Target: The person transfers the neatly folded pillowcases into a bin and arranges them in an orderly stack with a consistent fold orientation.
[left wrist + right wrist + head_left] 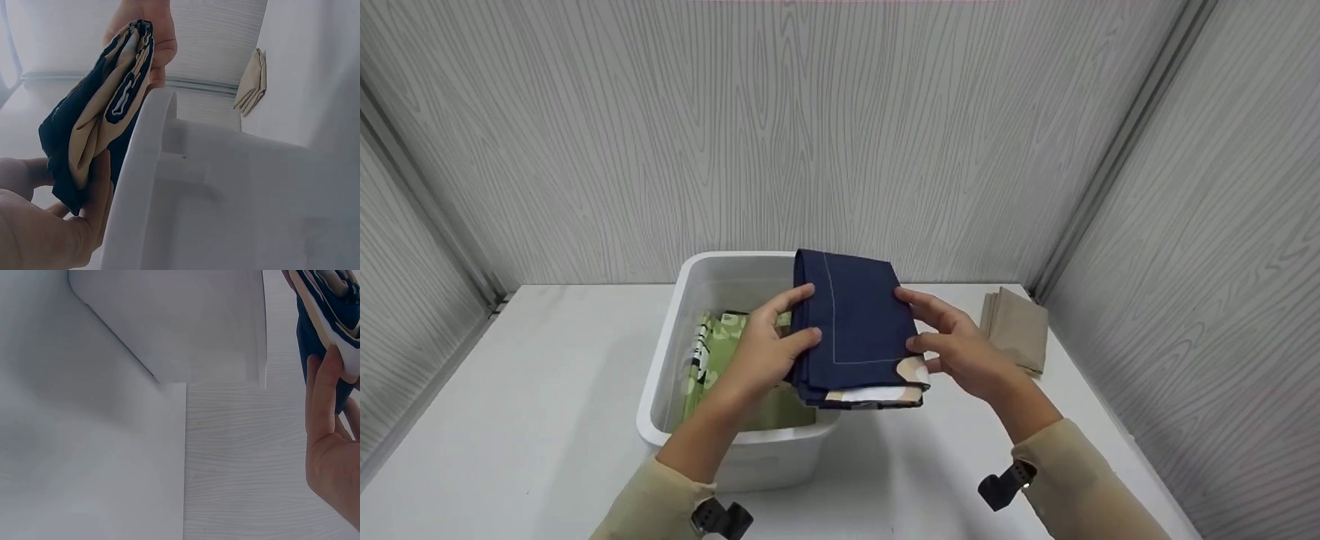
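Note:
A folded navy cloth (pixel 862 315) with beige and white patches along its near edge is held up between both hands, over the right side of a white plastic bin (pixel 660 360). My left hand (pixel 761 349) grips its left edge, thumb on the upper face. At the opposite edge my right hand (pixel 960 345) pinches it between thumb and fingers. The left wrist view shows the layered folds of the navy cloth (pixel 93 124) end-on. Inside the bin lies green patterned folded fabric (pixel 724 349), partly hidden by the left hand and forearm.
A folded beige cloth (pixel 1020 330) lies on the white table (pixel 570 390) at the right, near the side wall. Grey wood-grain panels (pixel 840 135) enclose the table at the back and both sides.

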### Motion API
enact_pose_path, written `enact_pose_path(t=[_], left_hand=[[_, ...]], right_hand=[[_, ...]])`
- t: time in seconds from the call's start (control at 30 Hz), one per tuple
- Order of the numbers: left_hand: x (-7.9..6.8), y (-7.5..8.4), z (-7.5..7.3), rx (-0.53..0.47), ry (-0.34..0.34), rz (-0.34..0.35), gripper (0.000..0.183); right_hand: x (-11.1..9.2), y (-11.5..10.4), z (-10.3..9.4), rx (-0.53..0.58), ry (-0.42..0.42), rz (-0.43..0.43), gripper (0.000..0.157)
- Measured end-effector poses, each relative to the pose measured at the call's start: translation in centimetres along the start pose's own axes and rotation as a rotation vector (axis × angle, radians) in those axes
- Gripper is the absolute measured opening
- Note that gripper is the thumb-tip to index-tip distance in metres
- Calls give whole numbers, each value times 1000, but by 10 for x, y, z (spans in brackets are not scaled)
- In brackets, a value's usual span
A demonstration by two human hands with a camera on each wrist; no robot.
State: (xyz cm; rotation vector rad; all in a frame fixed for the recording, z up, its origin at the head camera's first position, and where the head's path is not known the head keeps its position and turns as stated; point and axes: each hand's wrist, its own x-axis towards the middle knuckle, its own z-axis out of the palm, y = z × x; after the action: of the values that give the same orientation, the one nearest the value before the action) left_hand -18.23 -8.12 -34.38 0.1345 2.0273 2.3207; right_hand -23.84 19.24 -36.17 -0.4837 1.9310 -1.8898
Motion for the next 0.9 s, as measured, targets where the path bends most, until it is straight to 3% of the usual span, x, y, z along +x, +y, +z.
enact_pose_path(t=[0.9], left_hand=[[-9,14,-40,89,6,33,62]], right_hand=[[25,-6,35,43,-48,-19,75]])
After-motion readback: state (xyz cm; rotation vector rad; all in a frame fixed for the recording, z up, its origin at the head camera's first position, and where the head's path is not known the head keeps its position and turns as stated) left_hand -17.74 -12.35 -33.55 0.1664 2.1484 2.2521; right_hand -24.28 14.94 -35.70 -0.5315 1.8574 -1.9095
